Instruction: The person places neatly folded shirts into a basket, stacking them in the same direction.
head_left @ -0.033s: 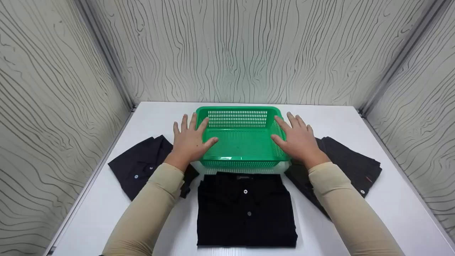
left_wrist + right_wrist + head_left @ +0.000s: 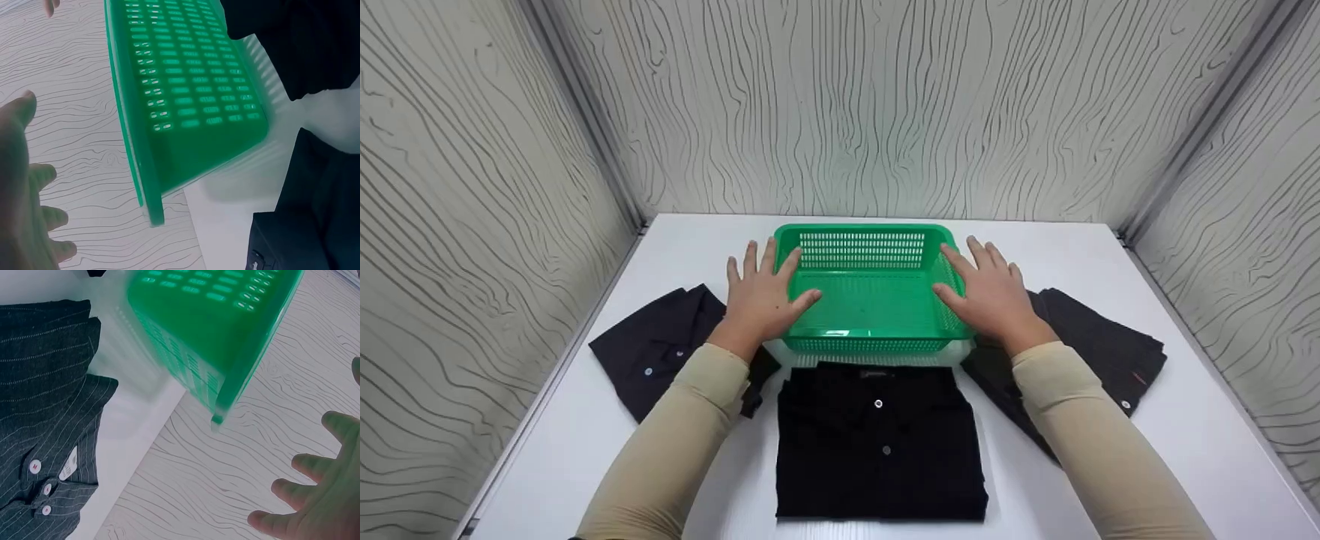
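A green plastic basket (image 2: 877, 304) with slotted sides stands on the white table, and nothing lies inside it. My left hand (image 2: 761, 296) hovers at its left end, fingers spread and straight, and holds nothing. At the right end my right hand (image 2: 990, 292) is held the same way, palm down. Both wrist views show a gap between the fingers and the basket wall (image 2: 185, 84). In front of the basket lies a folded black shirt (image 2: 877, 450) with light buttons. A dark shirt (image 2: 652, 352) lies under the left forearm, and a pinstriped shirt (image 2: 45, 382) lies beside the right.
The white table (image 2: 540, 457) runs back to a wood-patterned wall (image 2: 855, 105). Similar panels, a left wall (image 2: 465, 225) and a right wall (image 2: 1252, 247), flank it. Grey metal strips (image 2: 577, 105) line the corners.
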`<state>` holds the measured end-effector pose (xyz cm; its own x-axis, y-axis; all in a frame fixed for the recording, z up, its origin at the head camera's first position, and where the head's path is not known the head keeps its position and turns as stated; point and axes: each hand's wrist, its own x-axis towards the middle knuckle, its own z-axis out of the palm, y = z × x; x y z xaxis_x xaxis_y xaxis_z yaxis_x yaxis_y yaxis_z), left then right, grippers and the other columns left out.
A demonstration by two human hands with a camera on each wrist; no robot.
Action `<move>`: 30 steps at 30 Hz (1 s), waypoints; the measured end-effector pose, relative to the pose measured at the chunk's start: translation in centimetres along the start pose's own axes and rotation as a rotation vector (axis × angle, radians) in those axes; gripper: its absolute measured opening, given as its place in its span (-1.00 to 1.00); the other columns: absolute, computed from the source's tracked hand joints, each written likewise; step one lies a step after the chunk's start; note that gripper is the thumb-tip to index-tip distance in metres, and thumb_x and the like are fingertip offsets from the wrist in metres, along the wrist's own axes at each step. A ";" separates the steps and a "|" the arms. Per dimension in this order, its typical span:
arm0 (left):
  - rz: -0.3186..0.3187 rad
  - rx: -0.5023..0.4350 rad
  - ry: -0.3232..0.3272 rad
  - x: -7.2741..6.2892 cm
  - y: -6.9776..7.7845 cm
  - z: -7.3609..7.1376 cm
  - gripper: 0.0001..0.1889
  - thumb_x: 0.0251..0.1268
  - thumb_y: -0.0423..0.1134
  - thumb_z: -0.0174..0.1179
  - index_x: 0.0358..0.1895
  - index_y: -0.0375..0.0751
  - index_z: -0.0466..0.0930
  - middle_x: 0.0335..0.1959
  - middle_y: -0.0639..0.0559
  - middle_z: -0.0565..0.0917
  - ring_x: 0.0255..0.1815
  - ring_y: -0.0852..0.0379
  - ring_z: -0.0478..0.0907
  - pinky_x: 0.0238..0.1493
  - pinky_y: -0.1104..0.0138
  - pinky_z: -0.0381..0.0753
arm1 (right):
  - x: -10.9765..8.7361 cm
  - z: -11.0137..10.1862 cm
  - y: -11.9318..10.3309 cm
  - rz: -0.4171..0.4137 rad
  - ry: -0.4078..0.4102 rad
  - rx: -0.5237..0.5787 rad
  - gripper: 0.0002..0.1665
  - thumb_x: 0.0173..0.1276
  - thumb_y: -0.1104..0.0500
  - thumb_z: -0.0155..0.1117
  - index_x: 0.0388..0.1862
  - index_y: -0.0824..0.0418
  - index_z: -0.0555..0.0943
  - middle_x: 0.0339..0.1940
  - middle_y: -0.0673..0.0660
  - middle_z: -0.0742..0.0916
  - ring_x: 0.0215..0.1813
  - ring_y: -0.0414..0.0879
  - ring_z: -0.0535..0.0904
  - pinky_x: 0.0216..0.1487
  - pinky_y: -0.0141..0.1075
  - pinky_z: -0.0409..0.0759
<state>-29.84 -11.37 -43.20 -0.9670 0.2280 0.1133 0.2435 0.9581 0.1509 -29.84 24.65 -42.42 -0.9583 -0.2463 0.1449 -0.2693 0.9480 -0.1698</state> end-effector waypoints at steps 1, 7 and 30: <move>0.001 0.004 -0.005 0.0 0.0 0.0 -0.12 0.41 0.48 -0.18 0.66 0.15 -0.08 0.66 -0.21 -0.14 0.63 -0.30 -0.32 0.47 -0.29 -0.31 | -0.1 0.0 0.1 0.003 -0.002 0.000 -0.14 0.55 -0.32 -0.05 0.68 0.00 0.09 0.64 0.34 0.08 0.60 0.38 -0.08 0.39 0.43 0.00; 0.017 0.001 -0.019 -0.2 0.6 0.8 -0.11 0.40 0.50 -0.21 0.66 0.15 -0.06 0.65 -0.22 -0.13 0.63 -0.31 -0.30 0.46 -0.30 -0.29 | -0.9 0.2 1.0 0.022 -0.004 0.011 -0.14 0.55 -0.34 -0.07 0.67 0.00 0.11 0.63 0.36 0.11 0.59 0.40 -0.05 0.37 0.45 0.02; 0.127 -0.047 -0.018 -1.1 5.9 2.3 -0.18 0.43 0.45 -0.15 0.59 0.05 0.19 0.60 -0.15 0.13 0.61 -0.18 -0.03 0.48 -0.25 -0.09 | -2.1 -0.4 5.7 0.130 -0.016 0.046 -0.09 0.54 -0.36 -0.12 0.66 0.12 0.10 0.59 0.44 0.13 0.53 0.48 0.03 0.33 0.46 0.07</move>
<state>-27.47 -5.57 -44.70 -0.9294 0.3501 0.1165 0.3665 0.9124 0.1822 -29.31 30.61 -43.32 -0.9867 -0.1260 0.1030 -0.1469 0.9620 -0.2302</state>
